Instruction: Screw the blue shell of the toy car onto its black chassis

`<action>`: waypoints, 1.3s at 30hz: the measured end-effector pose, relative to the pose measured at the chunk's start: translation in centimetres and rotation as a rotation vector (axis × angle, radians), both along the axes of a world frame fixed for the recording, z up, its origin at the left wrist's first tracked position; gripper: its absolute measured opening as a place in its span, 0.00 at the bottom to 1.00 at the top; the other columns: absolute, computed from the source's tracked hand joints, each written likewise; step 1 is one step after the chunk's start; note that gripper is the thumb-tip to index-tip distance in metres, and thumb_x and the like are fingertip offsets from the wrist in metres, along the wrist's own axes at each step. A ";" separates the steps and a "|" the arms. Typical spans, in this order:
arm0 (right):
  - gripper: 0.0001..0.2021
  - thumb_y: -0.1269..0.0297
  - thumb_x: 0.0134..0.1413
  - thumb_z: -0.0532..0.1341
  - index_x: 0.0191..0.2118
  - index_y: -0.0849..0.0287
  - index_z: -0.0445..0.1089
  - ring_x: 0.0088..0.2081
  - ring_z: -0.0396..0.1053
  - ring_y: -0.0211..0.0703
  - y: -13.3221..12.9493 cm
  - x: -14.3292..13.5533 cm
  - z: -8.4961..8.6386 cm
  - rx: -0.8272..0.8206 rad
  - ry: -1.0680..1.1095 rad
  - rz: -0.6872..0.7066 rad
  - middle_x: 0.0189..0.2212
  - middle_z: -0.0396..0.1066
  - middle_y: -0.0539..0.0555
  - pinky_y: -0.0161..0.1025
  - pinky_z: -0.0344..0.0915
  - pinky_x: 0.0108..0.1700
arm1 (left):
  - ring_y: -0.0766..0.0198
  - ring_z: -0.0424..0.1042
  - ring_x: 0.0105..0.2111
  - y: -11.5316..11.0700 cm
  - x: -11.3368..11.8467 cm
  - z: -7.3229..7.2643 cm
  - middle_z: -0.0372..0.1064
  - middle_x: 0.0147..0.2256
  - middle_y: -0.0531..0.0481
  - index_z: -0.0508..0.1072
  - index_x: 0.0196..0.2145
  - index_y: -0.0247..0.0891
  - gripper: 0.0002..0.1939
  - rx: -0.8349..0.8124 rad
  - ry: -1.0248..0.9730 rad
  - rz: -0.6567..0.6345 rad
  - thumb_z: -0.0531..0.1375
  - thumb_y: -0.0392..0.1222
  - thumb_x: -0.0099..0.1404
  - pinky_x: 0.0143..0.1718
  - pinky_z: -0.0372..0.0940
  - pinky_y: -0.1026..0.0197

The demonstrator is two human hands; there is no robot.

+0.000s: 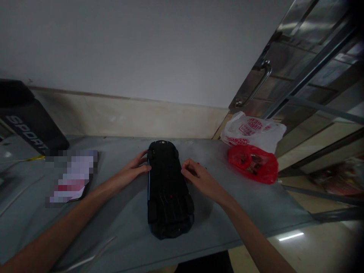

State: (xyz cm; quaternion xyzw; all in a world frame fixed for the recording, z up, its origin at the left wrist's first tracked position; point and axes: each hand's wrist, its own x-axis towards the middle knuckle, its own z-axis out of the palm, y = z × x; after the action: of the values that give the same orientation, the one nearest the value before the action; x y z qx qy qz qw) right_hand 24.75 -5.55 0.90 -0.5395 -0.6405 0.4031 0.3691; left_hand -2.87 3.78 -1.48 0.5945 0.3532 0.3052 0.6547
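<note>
A black toy car (167, 182) lies upside down on the covered table, its underside and wheels facing up. My left hand (139, 165) holds its left side, the thumb at the edge and the fingers curled by the front left wheel. At the car's right edge, my right hand (197, 174) has its thumb and forefinger brought together in a pinch. Whatever is between those fingertips, if anything, is too small to make out. A tiny red dot shows on the underside, and small red bits (202, 165) lie just beyond the right hand.
A phone (74, 178), partly blurred out, lies at the left, below a black box marked SPORT (28, 121). At the right sit a red plastic bag (253, 163) and a white plastic bag (253, 131). A wall rises behind the table (222, 223); metal shelving (318, 102) stands far right.
</note>
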 end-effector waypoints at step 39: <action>0.07 0.62 0.65 0.60 0.40 0.53 0.76 0.38 0.75 0.47 0.0 10.9 -1.9 0.228 -0.843 -0.205 0.39 0.77 0.54 0.42 0.67 0.41 | 0.43 0.59 0.70 -0.1 -0.1 0.2 0.58 0.71 0.42 0.55 0.73 0.48 0.43 0.026 0.008 -0.014 0.67 0.51 0.65 0.69 0.56 0.42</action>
State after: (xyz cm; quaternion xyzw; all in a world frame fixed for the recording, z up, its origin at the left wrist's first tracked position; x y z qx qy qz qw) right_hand 35.61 -5.54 -1.01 -0.6731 -0.7185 0.0363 0.1711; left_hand -2.98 3.69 -1.25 0.6066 0.3475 0.3027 0.6478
